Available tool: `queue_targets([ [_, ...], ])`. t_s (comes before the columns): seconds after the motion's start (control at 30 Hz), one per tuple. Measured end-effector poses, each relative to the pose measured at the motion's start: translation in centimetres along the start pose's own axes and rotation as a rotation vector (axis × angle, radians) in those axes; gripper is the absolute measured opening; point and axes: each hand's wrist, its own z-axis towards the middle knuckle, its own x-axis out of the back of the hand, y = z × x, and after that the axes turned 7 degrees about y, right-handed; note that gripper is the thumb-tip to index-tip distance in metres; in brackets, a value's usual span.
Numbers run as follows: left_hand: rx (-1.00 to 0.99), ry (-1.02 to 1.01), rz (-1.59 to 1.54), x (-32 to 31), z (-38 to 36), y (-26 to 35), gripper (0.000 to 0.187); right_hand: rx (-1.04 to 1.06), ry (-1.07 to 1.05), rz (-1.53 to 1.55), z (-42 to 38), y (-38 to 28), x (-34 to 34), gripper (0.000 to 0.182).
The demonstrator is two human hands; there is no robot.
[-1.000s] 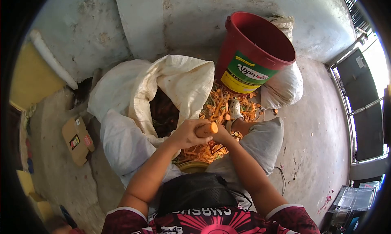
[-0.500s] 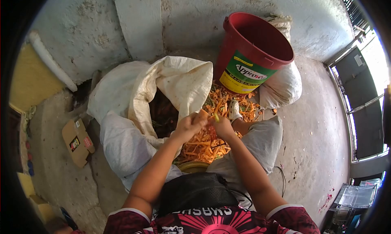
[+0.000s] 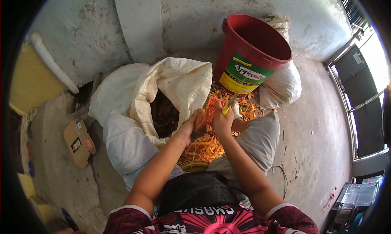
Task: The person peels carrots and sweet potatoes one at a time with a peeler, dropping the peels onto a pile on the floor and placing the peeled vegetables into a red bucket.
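Observation:
My left hand (image 3: 190, 126) is closed around a carrot (image 3: 200, 117), over the heap of orange peelings (image 3: 203, 146) between my legs. Close beside it, my right hand (image 3: 222, 122) grips a knife with a yellow handle (image 3: 226, 108); its blade points up and away. An orange slotted piece (image 3: 212, 109) shows between the two hands, against the right hand's fingers. To the left stands an open white sack (image 3: 179, 77) with dark contents that I cannot make out clearly.
A tall red bucket (image 3: 248, 51) stands beyond the peelings, with a filled white sack (image 3: 283, 85) behind it. Cut cardboard (image 3: 80, 143) lies on the floor at the left. A pale wall (image 3: 195, 18) rises at the back.
My hands have turned, and the orange slotted piece now shows upright between them. The knife's blade has come into view above my right hand.

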Motion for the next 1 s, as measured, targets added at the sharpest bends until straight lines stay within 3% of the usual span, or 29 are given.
queue_targets([
  [0.07,-0.032,0.006,-0.146,-0.2,0.2,-0.2,0.039,0.037,0.002,0.008,-0.4,0.1,-0.2,0.024],
  [0.27,0.073,-0.081,-0.097,-0.9,-1.0,-0.2,0.039,0.096,-0.029,-0.109,-1.2,-1.8,-0.7,0.023],
  [0.37,0.073,-0.098,-0.043,-0.8,-0.7,-0.1,0.042,0.087,0.05,-0.333,-0.8,-1.7,-0.8,0.021],
  [0.5,0.05,-0.136,0.125,-1.0,-0.8,0.2,0.041,0.023,0.181,-0.287,1.9,-1.4,-0.8,0.022],
  [0.57,0.048,-0.14,0.296,-0.1,-0.9,-0.2,0.045,0.038,0.349,-0.413,5.3,-0.8,0.3,0.022],
  [0.67,0.15,-0.223,0.204,-0.4,-1.6,-0.3,0.042,0.015,0.374,-0.32,8.6,1.8,2.3,0.022],
  [0.7,0.163,-0.172,0.122,-1.2,-2.2,0.1,0.042,-0.042,0.253,-0.155,8.5,2.4,2.5,0.022],
  [0.8,0.192,-0.149,0.003,-0.8,-0.9,0.5,0.043,0.245,0.261,-0.171,4.3,-0.5,0.8,0.023],
  [1.0,0.151,-0.102,-0.031,-1.0,-1.2,0.2,0.039,0.062,0.112,-0.093,0.6,-3.3,0.2,0.022],
])
